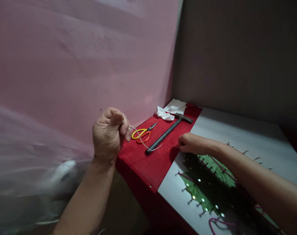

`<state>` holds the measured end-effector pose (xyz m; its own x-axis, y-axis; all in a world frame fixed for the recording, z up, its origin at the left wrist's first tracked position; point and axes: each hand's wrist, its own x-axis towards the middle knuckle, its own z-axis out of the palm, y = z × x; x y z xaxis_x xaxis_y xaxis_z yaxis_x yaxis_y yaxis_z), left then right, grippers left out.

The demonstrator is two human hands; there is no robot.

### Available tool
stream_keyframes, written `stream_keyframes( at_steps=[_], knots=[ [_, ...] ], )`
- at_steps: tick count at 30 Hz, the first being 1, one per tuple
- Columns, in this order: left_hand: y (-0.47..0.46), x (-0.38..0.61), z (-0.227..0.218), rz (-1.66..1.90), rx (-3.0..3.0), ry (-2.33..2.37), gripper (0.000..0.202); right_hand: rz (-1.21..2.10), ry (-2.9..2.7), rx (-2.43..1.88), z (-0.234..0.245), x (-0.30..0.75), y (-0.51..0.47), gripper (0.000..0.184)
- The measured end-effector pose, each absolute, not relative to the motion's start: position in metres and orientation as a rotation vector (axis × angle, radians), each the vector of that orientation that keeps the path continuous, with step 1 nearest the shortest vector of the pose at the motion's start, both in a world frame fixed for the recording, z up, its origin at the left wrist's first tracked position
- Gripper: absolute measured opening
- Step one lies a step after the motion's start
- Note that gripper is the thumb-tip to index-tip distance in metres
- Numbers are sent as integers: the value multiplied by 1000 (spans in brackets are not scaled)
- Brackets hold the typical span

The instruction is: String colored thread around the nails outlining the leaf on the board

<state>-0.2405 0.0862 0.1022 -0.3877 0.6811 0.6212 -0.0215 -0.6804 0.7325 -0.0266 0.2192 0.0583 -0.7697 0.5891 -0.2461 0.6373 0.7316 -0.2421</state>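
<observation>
My left hand (111, 129) is raised over the table's left edge, fingers curled into a fist. It holds a thin whitish string (141, 139), whose loose end curves down across a hammer handle. My right hand (187, 143) is closed at the left edge of a white board (171, 182); its fingertips face away and what they pinch, if anything, is hidden. Below that wrist, a green leaf shape (194, 192) lies on the board, ringed by several upright nails (190, 201). Purple-pink cord (213, 222) runs over the leaf and loops near the front. My right forearm shades part of it.
On the red cloth (138, 163) lie a dark hammer (166, 134) and scissors (138, 134) with yellow and orange handles. Crumpled white tissue (174, 107) sits at the back. A pink sheet (89, 58) hangs on the left, and a dark wall (236, 55) stands behind.
</observation>
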Motion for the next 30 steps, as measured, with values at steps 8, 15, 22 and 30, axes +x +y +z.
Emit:
stream_keyframes(
  at_steps=[8,15,22,30],
  knots=[
    [87,-260,102,2231,1574,1062,25,-446,2794,977,59,-26,217,14],
    [102,-278,76,1893,1606,1382,11,-463,2812,961,53,-24,221,13],
    [108,-269,68,1749,1423,1320,10,-481,2792,993,59,-24,215,12],
    [111,-261,59,1761,1206,1125,20,-484,2786,993,61,-25,214,12]
  ],
)
